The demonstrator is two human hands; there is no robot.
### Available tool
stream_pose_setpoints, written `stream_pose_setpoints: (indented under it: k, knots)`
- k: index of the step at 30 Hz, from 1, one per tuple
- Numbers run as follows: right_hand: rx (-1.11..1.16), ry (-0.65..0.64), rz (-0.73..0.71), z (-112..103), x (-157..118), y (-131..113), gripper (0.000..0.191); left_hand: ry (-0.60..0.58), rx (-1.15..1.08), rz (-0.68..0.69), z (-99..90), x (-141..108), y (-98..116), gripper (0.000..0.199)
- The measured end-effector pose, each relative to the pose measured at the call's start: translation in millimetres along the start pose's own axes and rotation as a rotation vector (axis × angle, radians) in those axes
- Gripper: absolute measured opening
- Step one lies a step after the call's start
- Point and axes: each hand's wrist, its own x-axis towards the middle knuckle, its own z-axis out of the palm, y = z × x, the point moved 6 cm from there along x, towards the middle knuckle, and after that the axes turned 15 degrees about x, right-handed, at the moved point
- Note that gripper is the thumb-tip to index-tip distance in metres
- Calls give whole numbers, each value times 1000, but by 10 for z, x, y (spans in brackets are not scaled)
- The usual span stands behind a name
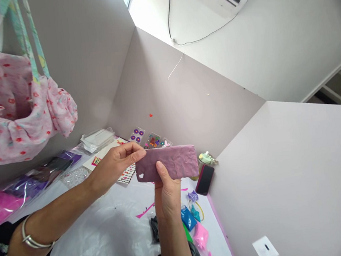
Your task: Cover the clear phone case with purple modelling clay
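Observation:
A flat phone case [177, 162] covered in wrinkled mauve clay is held up lengthwise above the table, with a small cut-out near its lower left corner. My right hand [168, 194] grips it from below, thumb across the front and the other fingers hidden behind. At the upper left corner, my left hand [120, 162] pinches the edge between thumb and fingers. Behind the case lie clear packs of small charms [136, 135] and a white card with red and black decoration [126, 175].
A dark-screened phone [205, 180] leans near the right wall. Blue [188, 218] and pink clay packets [200, 235] lie right of my forearm. Plastic-wrapped bundles [9, 204] line the left wall. Clear boxes [98, 139] sit at the back. A pink cloth hammock [17, 112] hangs at left.

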Motion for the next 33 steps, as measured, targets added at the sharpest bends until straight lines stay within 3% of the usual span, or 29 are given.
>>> stream_pose_setpoints:
  k: [6,14,20,26,33]
  knots:
    - [23,-24,-5,21,-3,2,57,62,150,40,-61,7,-10,39]
    - [11,-27,0,9,-1,8,56,-54,5,7,15,14,-42,46]
    - [1,-49,12,0,11,41,49,12,212,-6,-58,2,-31,42]
    - [10,-64,2,-21,-1,19,51,35,115,-6,-46,16,-1,34]
    - [18,-66,19,-1,-8,37,47,122,206,12,-140,4,7,22]
